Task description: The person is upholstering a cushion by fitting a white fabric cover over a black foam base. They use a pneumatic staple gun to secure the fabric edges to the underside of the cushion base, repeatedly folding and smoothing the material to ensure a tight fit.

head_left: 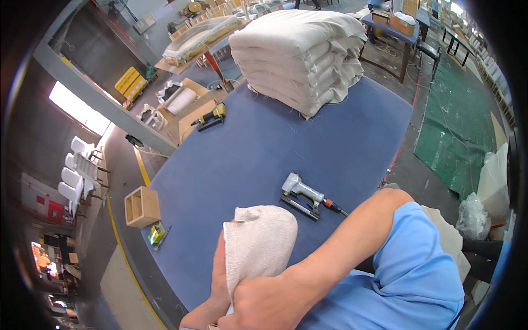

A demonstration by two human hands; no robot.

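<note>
The right grip (269,302) is closed on the lower edge of a beige fabric piece (261,236), which extends just ahead of it. The left grip (219,272) is at the fabric's left side, its fingers mostly hidden, so how far it closes I cannot tell. Ahead of both grips on the blue counter (231,154), a silver staple gun (305,195) lies near, slightly right; a stack of pale covers (297,60) sits well beyond; an open wooden box (143,207) stands leftward.

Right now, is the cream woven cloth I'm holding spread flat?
Not spread flat: the cream woven cloth curves into a rounded shape, lower end in the grip of the right hand.
</note>
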